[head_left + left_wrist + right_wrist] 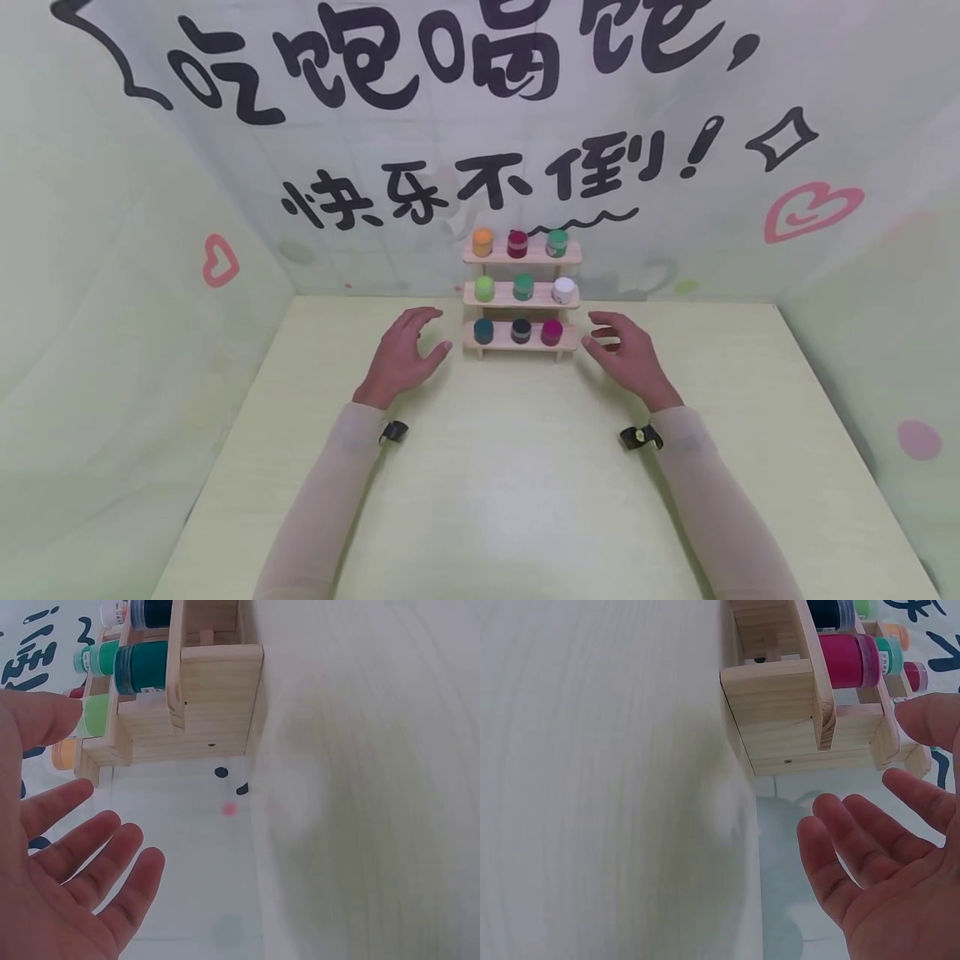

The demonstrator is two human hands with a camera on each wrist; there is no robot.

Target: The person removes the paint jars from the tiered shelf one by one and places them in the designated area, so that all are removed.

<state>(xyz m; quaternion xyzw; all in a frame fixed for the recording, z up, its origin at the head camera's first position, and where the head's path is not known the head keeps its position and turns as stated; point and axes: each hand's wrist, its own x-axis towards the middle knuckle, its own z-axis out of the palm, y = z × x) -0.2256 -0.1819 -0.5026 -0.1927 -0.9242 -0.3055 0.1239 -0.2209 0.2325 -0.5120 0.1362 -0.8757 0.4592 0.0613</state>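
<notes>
A three-tier wooden rack [501,343] stands at the back of the table, with small paint jars lined up on each step. On the bottom step are a teal jar [483,332], a black jar [521,331] and a magenta jar [552,332]. My left hand [403,354] is beside the rack's left end, fingers spread and holding nothing. At the right end my right hand [626,354] faces it with loosely bent fingers, also holding nothing. The left wrist view shows the light green jar [94,716] past the thumb; the right wrist view shows the magenta jar [849,661] up close.
The pale table [495,483] stretches from the rack toward me. A white cloth [637,100] with black lettering hangs right behind the rack, and cloth walls rise on both sides. Higher steps carry an orange jar [482,242] and a white jar [563,290], among others.
</notes>
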